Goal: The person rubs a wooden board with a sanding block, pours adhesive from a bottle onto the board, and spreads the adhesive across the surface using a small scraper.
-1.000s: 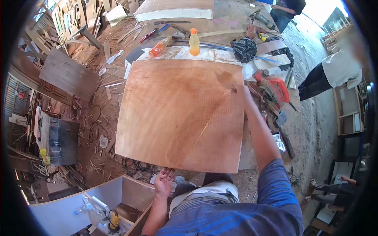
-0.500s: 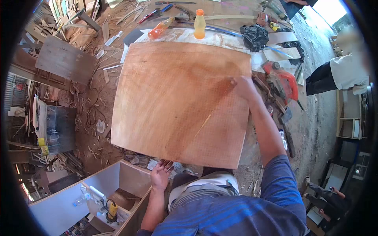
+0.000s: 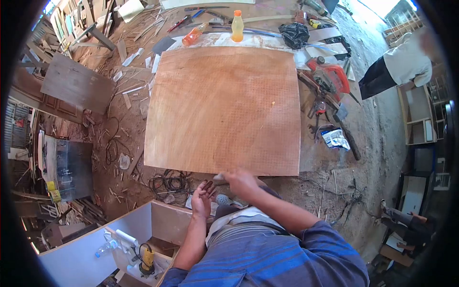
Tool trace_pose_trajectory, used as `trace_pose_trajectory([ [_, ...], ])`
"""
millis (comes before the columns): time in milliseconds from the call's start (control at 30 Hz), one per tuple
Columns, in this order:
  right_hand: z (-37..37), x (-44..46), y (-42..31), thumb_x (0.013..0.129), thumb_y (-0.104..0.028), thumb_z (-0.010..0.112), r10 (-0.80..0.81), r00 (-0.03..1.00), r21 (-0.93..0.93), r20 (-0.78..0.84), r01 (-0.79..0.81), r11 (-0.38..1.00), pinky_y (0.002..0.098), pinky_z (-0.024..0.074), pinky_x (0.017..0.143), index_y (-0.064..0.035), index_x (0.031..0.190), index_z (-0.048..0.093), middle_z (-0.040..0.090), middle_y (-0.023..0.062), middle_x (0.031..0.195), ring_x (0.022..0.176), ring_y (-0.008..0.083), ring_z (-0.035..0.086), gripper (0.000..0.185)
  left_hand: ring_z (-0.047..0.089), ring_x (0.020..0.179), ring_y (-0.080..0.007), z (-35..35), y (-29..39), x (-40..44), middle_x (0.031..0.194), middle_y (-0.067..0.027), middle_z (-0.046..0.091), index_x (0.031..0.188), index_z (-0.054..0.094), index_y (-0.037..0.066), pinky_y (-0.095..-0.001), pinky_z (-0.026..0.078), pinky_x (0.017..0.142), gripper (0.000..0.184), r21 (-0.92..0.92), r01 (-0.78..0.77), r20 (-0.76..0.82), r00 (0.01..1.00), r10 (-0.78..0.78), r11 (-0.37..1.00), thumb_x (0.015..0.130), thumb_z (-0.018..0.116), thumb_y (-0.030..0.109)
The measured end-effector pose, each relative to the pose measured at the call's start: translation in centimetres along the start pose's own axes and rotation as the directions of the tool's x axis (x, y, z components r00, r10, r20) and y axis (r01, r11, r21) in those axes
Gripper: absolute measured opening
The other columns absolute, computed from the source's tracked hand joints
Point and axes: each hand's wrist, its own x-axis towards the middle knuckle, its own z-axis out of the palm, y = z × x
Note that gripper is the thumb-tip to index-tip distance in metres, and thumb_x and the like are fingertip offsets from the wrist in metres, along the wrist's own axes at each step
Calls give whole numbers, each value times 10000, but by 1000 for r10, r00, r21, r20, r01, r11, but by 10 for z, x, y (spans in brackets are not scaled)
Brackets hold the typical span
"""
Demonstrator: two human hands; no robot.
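Note:
A large thin plywood panel [image 3: 222, 112] lies flat on the work table, its near edge towards me. My right hand [image 3: 243, 185] is just off that near edge, blurred by motion, with its fingers drawn together. A small pale spot shows at its fingertips, too smeared to name. Close by on the left, my left hand [image 3: 202, 200] is palm up below the panel's edge, its fingers apart and slightly bent, their tips dark. Nothing shows in it. A small light fleck lies on the panel's right half.
Beyond the panel are an orange-capped bottle [image 3: 237, 26], a lying bottle [image 3: 194, 35] and a black plastic bag [image 3: 294, 36]. To the right lie a red power saw [image 3: 332, 76], a hammer and pliers. An open cabinet box [image 3: 174, 217] stands at lower left. A person [image 3: 399, 64] stands at right.
My right hand has left the panel's upper right area and come down to its near edge, beside my left hand. The long pale streak on the panel is gone. The view has shifted slightly.

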Motion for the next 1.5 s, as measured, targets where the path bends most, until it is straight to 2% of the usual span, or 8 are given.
trace_pose_trajectory([
  [67,8,-8,-4,811,-70,618,-101,991,25,89,99,995,512,555,709,-36,828,694,708,211,821,828,374,713,85,517,1330,-322,-1,1,-2,1488,-183,512,1521,368,-2,-486,403,1100,670,47,9,6,1000,-9,999,900,460,232],
  [167,-37,0,23,777,-67,619,144,987,176,73,-155,972,508,537,712,-28,804,684,692,213,821,833,407,694,81,514,1344,-320,13,6,7,1506,-181,502,1538,348,0,-481,391,1105,711,23,17,24,1000,-17,1000,879,461,241],
  [300,-171,68,139,794,-94,644,142,947,182,-288,-91,979,454,506,661,-86,1041,759,672,221,820,749,341,687,273,527,1320,-330,32,4,9,1444,-164,547,1448,461,30,-505,398,1107,578,-73,4,4,1000,-4,997,897,470,203],
  [533,-297,207,321,819,-127,631,201,923,-44,-327,-227,973,492,540,778,-33,910,728,709,243,901,912,433,695,163,526,1304,-315,72,3,20,1321,-125,582,1336,516,71,-530,367,1137,536,-43,-25,-116,993,20,999,828,513,243],
  [600,-311,220,330,854,-112,605,157,949,-121,-273,-196,973,483,540,822,-76,1092,735,711,254,988,959,412,701,273,525,1299,-317,73,2,19,1313,-128,580,1341,508,68,-530,369,1135,543,-52,-33,-150,988,24,998,827,512,243],
  [1033,-158,123,214,800,-88,622,-57,971,12,-231,61,998,479,566,775,-74,877,761,729,202,870,866,398,714,159,502,1361,-349,54,3,17,1411,-179,553,1406,482,30,-525,372,1144,614,-54,-13,-62,998,9,998,835,498,255],
  [1333,-19,-4,42,841,-75,596,-66,997,-30,-36,65,997,485,568,711,-55,901,706,717,194,824,801,375,710,127,494,1372,-346,28,10,15,1553,-215,440,1563,277,-29,-504,411,1112,783,-37,39,132,991,-34,999,873,467,291],
  [1500,-55,-12,34,801,-69,602,61,997,151,-40,-55,987,477,568,730,-72,956,730,710,219,854,835,407,705,201,513,1337,-347,25,11,22,1509,-218,468,1517,343,-27,-503,445,1079,717,-66,49,141,989,-39,997,886,470,289],
])
